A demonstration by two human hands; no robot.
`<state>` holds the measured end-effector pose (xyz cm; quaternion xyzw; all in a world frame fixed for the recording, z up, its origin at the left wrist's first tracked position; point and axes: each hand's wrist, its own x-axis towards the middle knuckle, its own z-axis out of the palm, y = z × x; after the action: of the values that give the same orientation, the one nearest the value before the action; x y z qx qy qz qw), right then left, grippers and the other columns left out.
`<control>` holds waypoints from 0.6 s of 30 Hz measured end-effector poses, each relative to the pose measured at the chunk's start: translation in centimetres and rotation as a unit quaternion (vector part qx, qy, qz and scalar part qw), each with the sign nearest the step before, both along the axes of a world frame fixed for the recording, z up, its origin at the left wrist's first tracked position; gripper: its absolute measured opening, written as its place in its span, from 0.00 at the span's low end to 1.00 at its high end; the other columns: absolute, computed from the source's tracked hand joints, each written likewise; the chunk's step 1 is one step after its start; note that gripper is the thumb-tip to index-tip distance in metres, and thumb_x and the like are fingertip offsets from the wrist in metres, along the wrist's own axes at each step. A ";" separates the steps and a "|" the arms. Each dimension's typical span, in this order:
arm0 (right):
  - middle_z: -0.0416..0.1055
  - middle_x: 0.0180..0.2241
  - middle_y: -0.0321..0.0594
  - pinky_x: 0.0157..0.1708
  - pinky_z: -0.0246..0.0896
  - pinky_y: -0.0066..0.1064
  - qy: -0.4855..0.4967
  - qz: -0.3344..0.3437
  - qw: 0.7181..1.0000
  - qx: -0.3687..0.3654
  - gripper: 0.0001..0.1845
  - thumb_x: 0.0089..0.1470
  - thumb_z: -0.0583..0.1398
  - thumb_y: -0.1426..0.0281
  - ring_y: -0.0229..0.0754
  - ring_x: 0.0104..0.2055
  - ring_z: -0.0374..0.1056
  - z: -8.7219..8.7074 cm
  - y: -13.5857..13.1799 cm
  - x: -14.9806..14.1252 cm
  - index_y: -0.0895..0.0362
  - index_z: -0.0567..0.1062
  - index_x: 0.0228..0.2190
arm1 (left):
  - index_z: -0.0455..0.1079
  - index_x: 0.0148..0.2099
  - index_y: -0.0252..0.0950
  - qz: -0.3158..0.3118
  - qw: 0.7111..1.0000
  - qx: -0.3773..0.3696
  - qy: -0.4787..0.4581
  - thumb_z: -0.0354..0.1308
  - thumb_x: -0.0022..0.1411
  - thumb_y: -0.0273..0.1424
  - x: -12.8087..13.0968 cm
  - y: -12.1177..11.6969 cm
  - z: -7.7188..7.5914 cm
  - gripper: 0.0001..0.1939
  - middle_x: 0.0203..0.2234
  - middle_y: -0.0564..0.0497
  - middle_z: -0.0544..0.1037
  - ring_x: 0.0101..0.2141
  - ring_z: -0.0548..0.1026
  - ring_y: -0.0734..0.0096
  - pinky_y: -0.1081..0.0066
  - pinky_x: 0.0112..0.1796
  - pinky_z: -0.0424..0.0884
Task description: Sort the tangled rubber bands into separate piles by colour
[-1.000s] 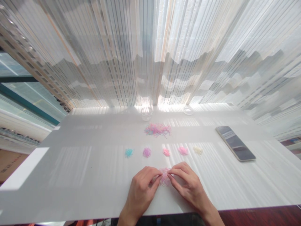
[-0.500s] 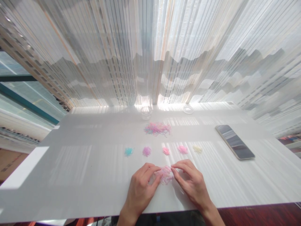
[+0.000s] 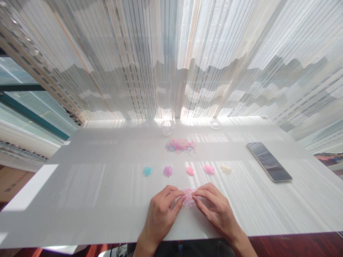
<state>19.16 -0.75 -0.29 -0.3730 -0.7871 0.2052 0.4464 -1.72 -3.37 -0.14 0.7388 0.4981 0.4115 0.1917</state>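
Observation:
A loose pile of thin pink and pale strands that look like small rubber bands [image 3: 189, 202] lies on the white table close to me. At its left side, my left hand [image 3: 164, 210] is closed, thumb and forefinger pinching at the bands. My right hand [image 3: 214, 207] pinches at the pile from the right, its fingertips close to those of the left. Which single bands the fingers hold is too small to make out. Beyond my hands, a row of little heaps runs teal [image 3: 147, 171], purple [image 3: 168, 171], coral pink [image 3: 190, 171], pink [image 3: 209, 169] and cream [image 3: 225, 169].
A larger mixed-colour heap of bands [image 3: 180, 145] lies behind the row. Farther back stand a clear round container [image 3: 168, 127] and a clear lid-like disc [image 3: 215, 124]. To the right rests a phone [image 3: 269, 162]. Sheer striped curtains [image 3: 171, 71] hang along the table's far edge.
My right hand has moved left and its fingertips have closed onto the pile. The left fingertips have drawn together too, and the hands are nearer each other.

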 end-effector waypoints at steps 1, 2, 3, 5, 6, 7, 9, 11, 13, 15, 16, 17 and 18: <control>0.76 0.34 0.40 0.36 0.73 0.31 0.001 -0.002 1.000 0.001 0.07 0.64 0.62 0.76 0.42 0.36 0.74 0.0 0.0 0.0 0.53 0.78 0.41 | 0.77 0.45 0.40 -0.002 1.000 0.000 0.001 0.58 0.73 0.30 0.0 0.0 0.0 0.06 0.34 0.50 0.79 0.29 0.76 0.72 0.76 0.28 0.71; 0.75 0.34 0.40 0.36 0.73 0.31 0.002 -0.003 1.000 0.000 0.07 0.64 0.62 0.76 0.42 0.36 0.74 0.0 0.0 0.0 0.53 0.78 0.41 | 0.77 0.45 0.40 -0.003 1.000 0.000 0.002 0.58 0.73 0.30 0.0 0.0 0.0 0.06 0.34 0.50 0.79 0.28 0.76 0.73 0.76 0.28 0.71; 0.75 0.34 0.40 0.36 0.73 0.31 0.002 -0.004 1.000 0.000 0.07 0.64 0.62 0.76 0.42 0.36 0.74 -0.1 0.0 -0.1 0.53 0.78 0.41 | 0.77 0.45 0.40 -0.002 1.000 0.001 0.003 0.58 0.73 0.30 0.0 0.0 0.0 0.06 0.34 0.51 0.79 0.28 0.75 0.73 0.76 0.27 0.71; 0.75 0.34 0.40 0.36 0.73 0.31 0.003 -0.007 1.000 0.000 0.06 0.64 0.62 0.76 0.42 0.36 0.74 -0.1 0.0 -0.1 0.53 0.78 0.40 | 0.77 0.45 0.40 -0.002 1.000 0.002 0.004 0.58 0.73 0.30 0.0 0.0 0.0 0.06 0.34 0.51 0.79 0.28 0.75 0.73 0.76 0.27 0.71; 0.76 0.34 0.40 0.35 0.73 0.30 0.002 -0.007 1.000 -0.001 0.06 0.64 0.62 0.76 0.42 0.36 0.74 -0.1 0.0 -0.1 0.53 0.78 0.40 | 0.77 0.45 0.39 -0.003 1.000 0.002 0.004 0.58 0.73 0.30 0.0 -0.1 0.1 0.07 0.34 0.51 0.79 0.28 0.75 0.73 0.76 0.27 0.71; 0.76 0.34 0.40 0.36 0.73 0.30 0.000 -0.007 1.000 -0.001 0.06 0.64 0.62 0.75 0.42 0.36 0.74 -0.1 0.0 -0.1 0.53 0.78 0.40 | 0.77 0.44 0.39 -0.003 1.000 0.002 0.004 0.58 0.73 0.30 0.0 -0.1 0.1 0.07 0.34 0.51 0.79 0.28 0.75 0.73 0.76 0.27 0.71; 0.76 0.34 0.40 0.36 0.73 0.31 -0.004 -0.006 1.000 -0.002 0.06 0.64 0.61 0.75 0.42 0.36 0.74 0.0 -0.1 -0.1 0.53 0.78 0.40 | 0.77 0.44 0.39 -0.002 1.000 0.002 0.005 0.57 0.73 0.30 0.0 -0.1 0.1 0.07 0.34 0.50 0.79 0.27 0.75 0.74 0.77 0.27 0.71; 0.76 0.34 0.40 0.36 0.73 0.31 -0.010 -0.005 1.000 -0.003 0.06 0.65 0.61 0.74 0.42 0.36 0.74 0.0 -0.1 -0.1 0.53 0.78 0.40 | 0.78 0.44 0.39 -0.002 1.000 0.000 0.006 0.57 0.73 0.30 0.0 -0.1 0.1 0.08 0.34 0.50 0.79 0.27 0.75 0.74 0.77 0.27 0.71; 0.76 0.34 0.40 0.35 0.73 0.31 -0.014 -0.004 1.000 -0.004 0.07 0.65 0.60 0.74 0.42 0.36 0.74 0.1 -0.1 -0.1 0.53 0.78 0.40 | 0.78 0.44 0.38 -0.003 1.000 -0.003 0.008 0.56 0.74 0.30 0.0 -0.1 0.2 0.08 0.34 0.49 0.79 0.28 0.75 0.73 0.77 0.27 0.72; 0.76 0.34 0.40 0.35 0.73 0.32 -0.013 -0.005 1.000 -0.002 0.07 0.65 0.60 0.75 0.42 0.36 0.74 0.2 -0.1 -0.2 0.53 0.78 0.40 | 0.77 0.44 0.38 -0.004 1.000 -0.004 0.007 0.56 0.74 0.30 0.1 -0.1 0.2 0.08 0.33 0.49 0.79 0.28 0.76 0.73 0.77 0.27 0.72; 0.76 0.34 0.40 0.35 0.73 0.32 -0.012 -0.006 1.000 0.000 0.07 0.65 0.60 0.75 0.42 0.36 0.74 0.3 -0.1 -0.2 0.53 0.78 0.40 | 0.77 0.44 0.38 -0.005 1.000 -0.004 0.006 0.56 0.74 0.30 0.1 -0.1 0.2 0.08 0.33 0.49 0.79 0.28 0.76 0.73 0.77 0.27 0.72; 0.76 0.34 0.40 0.35 0.73 0.32 -0.010 -0.007 1.000 0.002 0.07 0.65 0.60 0.75 0.42 0.35 0.74 0.3 -0.1 -0.2 0.53 0.78 0.40 | 0.77 0.44 0.38 -0.005 1.000 -0.004 0.005 0.57 0.73 0.30 0.1 -0.1 0.2 0.08 0.34 0.49 0.79 0.29 0.76 0.73 0.77 0.27 0.72; 0.76 0.34 0.40 0.35 0.73 0.32 -0.009 -0.007 1.000 0.003 0.07 0.64 0.61 0.76 0.42 0.35 0.74 0.3 -0.1 -0.2 0.53 0.78 0.40 | 0.77 0.44 0.38 -0.006 1.000 -0.003 0.005 0.57 0.73 0.30 0.1 -0.1 0.2 0.07 0.34 0.49 0.79 0.28 0.76 0.73 0.77 0.27 0.72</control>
<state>18.98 -0.82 0.01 -0.3795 -0.7889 0.1965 0.4416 -1.64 -3.42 0.07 0.7429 0.4961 0.4055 0.1938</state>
